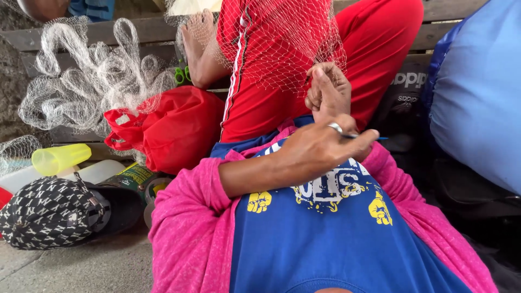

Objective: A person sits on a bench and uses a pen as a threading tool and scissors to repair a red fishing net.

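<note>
Here the left hand, ring on one finger, crosses over the chest w/ fingers pinched shut on a thin blue netting needle, while the right hand above it is closed on the white fishing net draped over the red-clad knee. Tight room: blue bag crowds the right edge. To the left lie a red bag, a yellow cup & a patterned cap.

Two hands: left hand and right hand. One ring, one thin blue tool, one white net, one red bag, one yellow cup, one patterned cap, one tin can, one bench.
</note>
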